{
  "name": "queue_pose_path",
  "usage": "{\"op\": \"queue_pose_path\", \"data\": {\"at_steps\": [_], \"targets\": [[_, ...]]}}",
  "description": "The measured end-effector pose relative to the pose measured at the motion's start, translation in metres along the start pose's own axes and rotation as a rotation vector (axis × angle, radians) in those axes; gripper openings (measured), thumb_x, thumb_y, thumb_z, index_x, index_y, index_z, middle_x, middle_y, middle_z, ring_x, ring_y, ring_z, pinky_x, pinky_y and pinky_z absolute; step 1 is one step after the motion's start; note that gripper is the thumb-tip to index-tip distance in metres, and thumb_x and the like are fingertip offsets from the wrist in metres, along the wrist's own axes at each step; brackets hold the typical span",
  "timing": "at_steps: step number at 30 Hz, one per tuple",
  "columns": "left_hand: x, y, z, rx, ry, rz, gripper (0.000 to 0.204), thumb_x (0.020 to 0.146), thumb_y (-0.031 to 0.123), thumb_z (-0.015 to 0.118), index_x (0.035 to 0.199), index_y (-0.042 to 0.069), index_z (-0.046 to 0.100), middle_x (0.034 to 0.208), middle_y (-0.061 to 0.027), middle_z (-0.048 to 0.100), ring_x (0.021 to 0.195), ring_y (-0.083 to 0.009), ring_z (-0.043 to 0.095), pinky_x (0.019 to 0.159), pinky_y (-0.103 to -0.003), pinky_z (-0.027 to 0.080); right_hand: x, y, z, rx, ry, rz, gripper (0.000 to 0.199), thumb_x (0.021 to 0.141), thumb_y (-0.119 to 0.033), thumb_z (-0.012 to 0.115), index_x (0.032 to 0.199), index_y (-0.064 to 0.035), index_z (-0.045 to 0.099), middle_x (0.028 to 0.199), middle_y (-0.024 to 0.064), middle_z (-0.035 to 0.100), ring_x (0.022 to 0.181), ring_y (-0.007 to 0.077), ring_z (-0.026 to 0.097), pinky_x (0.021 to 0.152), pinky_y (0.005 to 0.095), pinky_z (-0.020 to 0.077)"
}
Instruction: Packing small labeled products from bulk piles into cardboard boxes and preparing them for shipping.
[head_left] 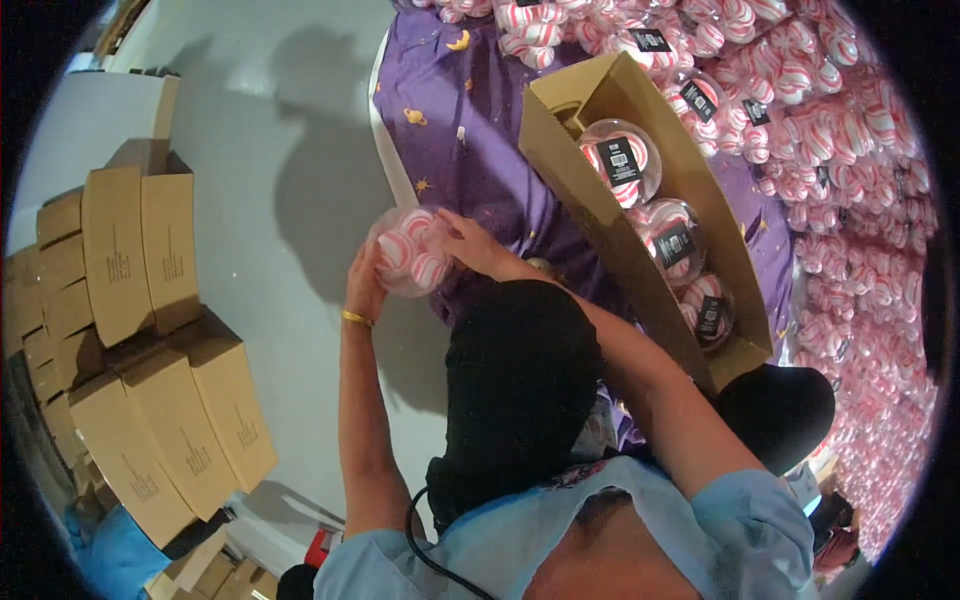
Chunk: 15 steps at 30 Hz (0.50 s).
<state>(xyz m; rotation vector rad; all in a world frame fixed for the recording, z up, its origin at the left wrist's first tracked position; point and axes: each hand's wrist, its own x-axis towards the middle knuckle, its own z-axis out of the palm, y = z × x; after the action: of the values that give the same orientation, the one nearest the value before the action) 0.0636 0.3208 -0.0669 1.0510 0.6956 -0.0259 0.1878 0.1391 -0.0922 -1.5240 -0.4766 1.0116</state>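
Note:
I hold a clear plastic ball (410, 252) filled with red-and-white striped sweets between both hands. My left hand (364, 282), with a gold bangle at the wrist, cups its left side. My right hand (472, 244) grips its right side. The ball hovers at the edge of a purple star-patterned cloth (470, 130). To the right lies a long open cardboard box (600, 210) with three similar balls (622, 160) in a row inside it.
A large heap of the same striped balls (850, 160) covers the right side. Stacks of closed long cardboard boxes (150, 330) stand on the grey floor (290, 150) at the left. My dark trouser legs are below the hands.

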Motion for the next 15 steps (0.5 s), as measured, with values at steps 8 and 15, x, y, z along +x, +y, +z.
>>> {"op": "queue_pose_path", "data": {"at_steps": [8, 15], "targets": [[0.008, 0.002, 0.007, 0.001, 0.104, 0.148, 0.042, 0.094, 0.022, 0.051, 0.132, 0.003, 0.044, 0.112, -0.0018, 0.057, 0.087, -0.0058, 0.054, 0.069, -0.020, 0.043, 0.000, -0.017, -0.017, -0.111, 0.085, -0.181, 0.072, 0.083, -0.039, 0.064, 0.136, 0.0005, 0.036, 0.134, 0.0188, 0.041, 0.126, 0.0254, 0.037, 0.104, 0.0335, 0.0300], [0.002, 0.010, 0.028, 0.302, -0.040, 0.443, 0.047, 0.090, 0.012, 0.055, 0.134, 0.001, 0.041, 0.138, -0.0100, 0.040, 0.120, -0.0180, 0.044, 0.094, -0.029, 0.041, -0.003, -0.008, -0.033, -0.221, 0.125, -0.452, 0.075, 0.077, -0.034, 0.071, 0.135, -0.0009, 0.037, 0.136, 0.0160, 0.039, 0.128, 0.0242, 0.036, 0.107, 0.0333, 0.0267]]}}
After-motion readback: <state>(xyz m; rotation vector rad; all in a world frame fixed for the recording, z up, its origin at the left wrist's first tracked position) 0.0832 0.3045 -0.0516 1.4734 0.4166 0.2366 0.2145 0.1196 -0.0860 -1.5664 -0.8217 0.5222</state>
